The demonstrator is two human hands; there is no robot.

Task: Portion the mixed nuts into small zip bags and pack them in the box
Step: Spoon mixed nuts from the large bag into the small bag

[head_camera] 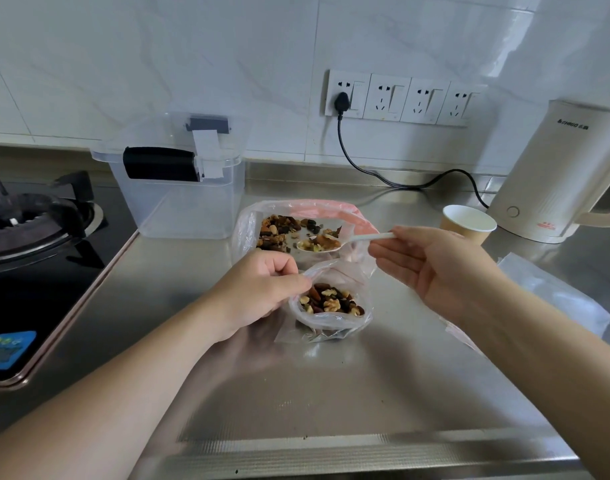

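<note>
Left hand [262,292]: fingers curled, pinching rim of small bag [331,317] at its left edge, holding mouth open.
Small bag: clear zip bag standing on counter [331,393], centre of view, just in front of big bag [296,233]; part filled w/ mixed nuts [334,301], walnuts visible on top.
Right hand [435,268]: gripping handle end of white plastic spoon [334,242] betw. thumb & fingers, palm facing left.
Spoon: bowl loaded w/ nuts, held in air over big bag's near edge, just above & behind small bag's mouth; not touching small bag.
Big bag: clear, pink zip strip, lying open on counter; nuts & dried fruit spread inside, mostly left side.
Box [179,188]: clear plastic tub w/ lid on, black handle, white latch; behind-left of big bag, near the wall. Contents – can't tell.
Spare bags [552,289]: flat clear ones on counter, right of right hand.
Paper cup [469,225]: behind right hand, beside kettle [552,174].
Kettle: cream, far right, cord running to wall sockets [400,98].
Gas hob [37,230]: left, set into counter.
</note>
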